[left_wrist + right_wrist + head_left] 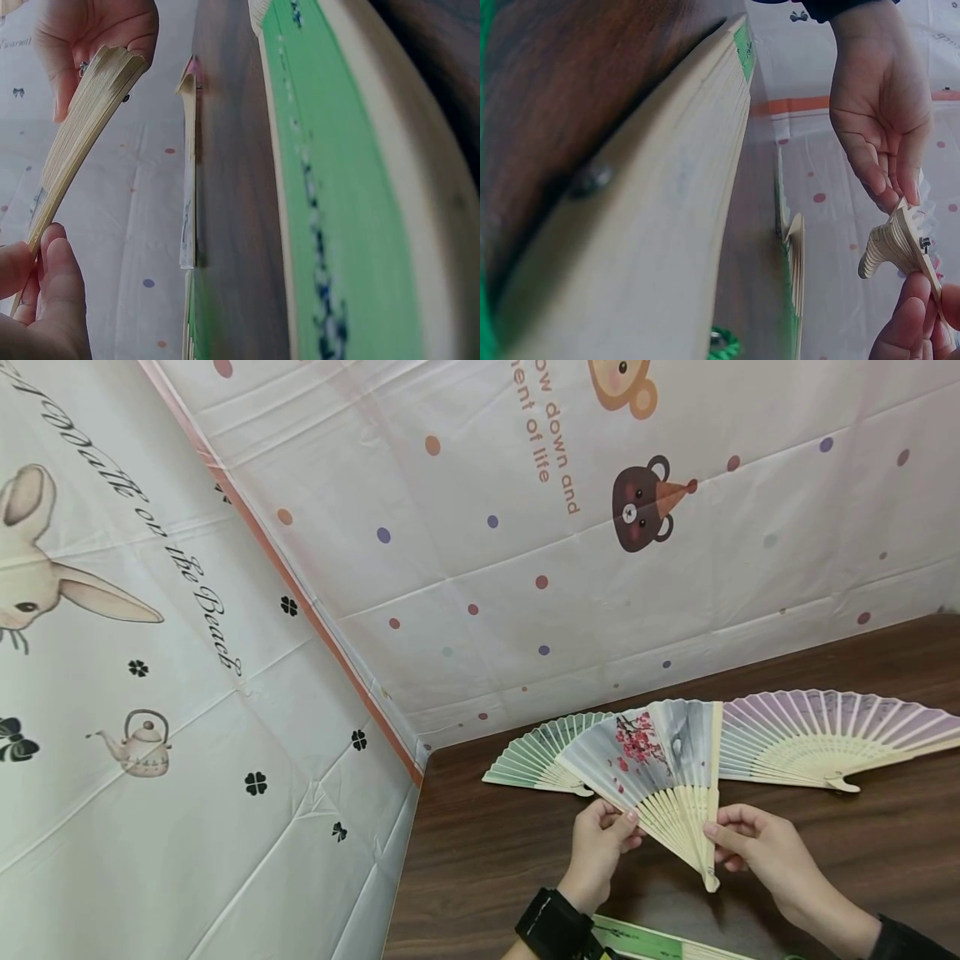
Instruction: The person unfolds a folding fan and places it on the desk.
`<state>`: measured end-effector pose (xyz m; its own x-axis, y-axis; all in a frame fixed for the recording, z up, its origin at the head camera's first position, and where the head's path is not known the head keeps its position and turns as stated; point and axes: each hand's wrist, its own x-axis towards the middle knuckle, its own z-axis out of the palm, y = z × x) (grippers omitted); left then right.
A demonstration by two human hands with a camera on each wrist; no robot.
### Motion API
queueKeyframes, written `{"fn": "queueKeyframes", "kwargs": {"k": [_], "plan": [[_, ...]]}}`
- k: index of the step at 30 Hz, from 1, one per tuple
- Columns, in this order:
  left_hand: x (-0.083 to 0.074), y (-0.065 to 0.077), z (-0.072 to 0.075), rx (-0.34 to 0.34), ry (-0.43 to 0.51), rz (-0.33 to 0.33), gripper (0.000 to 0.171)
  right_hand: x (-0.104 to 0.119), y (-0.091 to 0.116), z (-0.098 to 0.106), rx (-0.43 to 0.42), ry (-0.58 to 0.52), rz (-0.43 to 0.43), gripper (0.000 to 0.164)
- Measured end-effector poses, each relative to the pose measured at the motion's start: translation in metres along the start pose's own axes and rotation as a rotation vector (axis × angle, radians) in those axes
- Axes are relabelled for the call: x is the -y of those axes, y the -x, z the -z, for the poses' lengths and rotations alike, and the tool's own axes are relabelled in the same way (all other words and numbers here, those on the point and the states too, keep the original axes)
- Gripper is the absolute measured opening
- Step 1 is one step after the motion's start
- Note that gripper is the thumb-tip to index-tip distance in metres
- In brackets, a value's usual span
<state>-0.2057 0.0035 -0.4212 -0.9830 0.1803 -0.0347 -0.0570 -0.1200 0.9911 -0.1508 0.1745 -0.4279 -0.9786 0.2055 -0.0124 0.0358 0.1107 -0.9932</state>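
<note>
A partly spread folding fan [645,760] with grey-blue cloth, pink blossoms and pale bamboo ribs is held over the table. My left hand [600,847] pinches its left edge between thumb and fingers. On the other side my right hand [761,852] grips the outer stick, thumb in front. The ribs meet at a pivot at the bottom, pointing toward me; a small metal rivet [925,244] shows there in the right wrist view. Close in front of the hands lies a folded green fan [648,941], partly cut off by the frame.
Behind the held fan, a green fan [536,758] and a larger purple fan [847,727] lie spread on the dark wooden table [465,852]. Printed white cloths [450,568] hang behind and at the left. A green cord loop [724,345] lies by the folded fan.
</note>
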Motion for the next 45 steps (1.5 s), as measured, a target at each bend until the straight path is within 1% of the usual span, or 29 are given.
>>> {"fn": "queueKeyframes", "kwargs": {"k": [8,13,15,16,22,26,32,35,38,45], "plan": [[0.000,-0.001,0.001,-0.002,0.003,0.004,0.011,-0.004,-0.001,0.001,0.008,-0.064,0.005,0.008],[0.000,0.000,0.001,-0.008,0.004,0.012,0.011,-0.027,-0.013,0.007,0.062,-0.127,0.011,0.005],[0.000,0.000,0.001,-0.012,0.002,0.018,0.012,-0.033,-0.015,0.009,0.079,-0.151,0.008,0.005],[0.001,0.000,0.001,-0.014,0.002,0.021,0.012,-0.032,-0.014,0.009,0.084,-0.154,0.008,0.006],[0.001,0.001,0.001,-0.024,0.010,0.039,0.011,-0.007,-0.002,0.004,0.039,-0.151,-0.035,0.010],[0.001,0.001,0.002,-0.024,0.014,0.044,0.011,0.000,0.002,0.002,0.033,-0.149,-0.055,0.010],[0.002,0.002,0.003,-0.025,0.017,0.046,0.011,-0.008,-0.001,0.004,0.052,-0.144,-0.061,0.007],[0.003,0.002,0.003,-0.027,0.020,0.050,0.011,-0.016,-0.005,0.007,0.081,-0.177,-0.055,0.006],[0.004,0.001,0.003,-0.033,0.021,0.057,0.011,-0.018,-0.006,0.008,0.090,-0.197,-0.061,0.006],[0.005,0.003,0.004,-0.036,0.037,0.071,0.010,-0.010,-0.001,0.005,0.035,-0.210,-0.099,0.007]]}}
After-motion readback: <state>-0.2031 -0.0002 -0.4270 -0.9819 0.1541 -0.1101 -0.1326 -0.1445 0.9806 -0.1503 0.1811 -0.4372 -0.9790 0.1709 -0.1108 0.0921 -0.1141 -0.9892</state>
